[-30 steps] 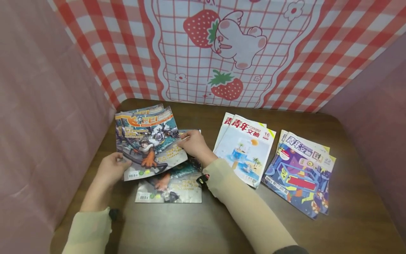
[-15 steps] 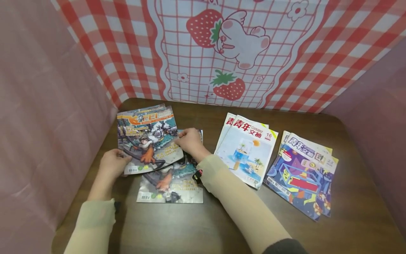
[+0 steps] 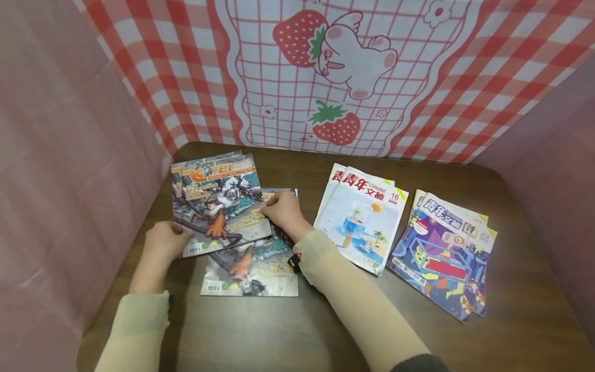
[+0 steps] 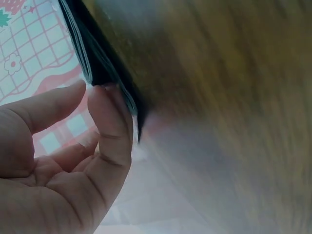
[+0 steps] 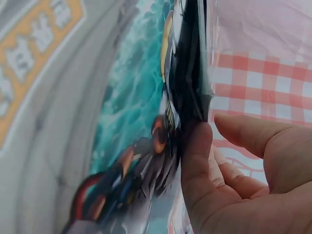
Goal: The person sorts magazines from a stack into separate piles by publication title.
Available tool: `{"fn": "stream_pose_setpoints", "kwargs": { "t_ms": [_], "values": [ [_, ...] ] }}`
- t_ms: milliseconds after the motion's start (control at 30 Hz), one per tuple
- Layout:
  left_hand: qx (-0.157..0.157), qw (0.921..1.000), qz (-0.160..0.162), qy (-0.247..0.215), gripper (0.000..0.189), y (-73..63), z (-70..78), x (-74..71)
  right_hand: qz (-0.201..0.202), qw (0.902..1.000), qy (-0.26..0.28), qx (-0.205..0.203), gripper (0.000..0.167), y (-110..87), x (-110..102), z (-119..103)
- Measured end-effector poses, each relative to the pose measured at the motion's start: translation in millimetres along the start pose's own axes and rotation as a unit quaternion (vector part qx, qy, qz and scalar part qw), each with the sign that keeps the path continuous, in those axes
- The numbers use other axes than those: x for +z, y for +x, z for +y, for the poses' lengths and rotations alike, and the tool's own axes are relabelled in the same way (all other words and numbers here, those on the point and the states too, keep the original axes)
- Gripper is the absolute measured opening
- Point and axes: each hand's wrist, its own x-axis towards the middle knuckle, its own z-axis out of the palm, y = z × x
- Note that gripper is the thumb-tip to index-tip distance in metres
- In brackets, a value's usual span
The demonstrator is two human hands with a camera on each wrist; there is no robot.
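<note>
My left hand (image 3: 163, 242) pinches the lower left edge of a comic-covered magazine (image 3: 223, 209) on the table's left side. At its right edge, my right hand (image 3: 284, 211) pinches it between thumb and fingers. Beneath it, another magazine of the same kind shows only along its top and left edges. A further matching magazine (image 3: 251, 276) lies flat on the table, partly covered by the held one and my right hand. In the left wrist view, the finger (image 4: 109, 117) meets the dark page edges. The right wrist view shows the thumb (image 5: 248, 134) beside the magazine's edge.
Two overlapping white-covered magazines (image 3: 362, 222) lie right of centre, close to my right forearm. Farther right are two overlapping purple magazines (image 3: 439, 258). A checked strawberry cloth (image 3: 334, 77) hangs behind the wooden table (image 3: 260, 336), with a pink curtain (image 3: 56, 170) at left.
Over the last second the held magazine has shifted slightly up and left and come down over the one beneath it. Both hands have kept hold. The other magazines stay put.
</note>
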Motion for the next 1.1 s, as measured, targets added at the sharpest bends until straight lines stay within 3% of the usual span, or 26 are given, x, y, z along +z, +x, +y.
{"fn": "stream_pose_setpoints", "kwargs": {
  "t_ms": [267,467,600,767,1100],
  "values": [
    [0.012,0.9990,0.043,0.003,0.033,-7.6,11.4,-0.9,0.002,0.9988,0.037,0.032,0.016,-9.3,-8.1,-1.0],
    [0.060,0.9927,0.103,-0.018,0.027,-23.4,26.6,0.7,0.008,0.9976,0.065,0.020,0.022,-22.7,-17.6,-3.9],
    [0.090,0.9880,0.121,-0.033,0.024,-37.2,36.7,4.9,0.010,0.9964,0.083,0.011,0.027,-38.0,-26.7,-2.9],
    [0.102,0.9888,0.105,-0.028,0.023,-52.6,42.0,10.4,0.024,0.9934,0.113,0.001,0.028,-58.1,-35.2,5.1],
    [0.085,0.9963,0.015,-0.001,0.023,-79.7,41.3,25.6,0.022,0.9950,0.097,-0.003,0.034,-105.2,-48.3,25.1]
  ]
}}
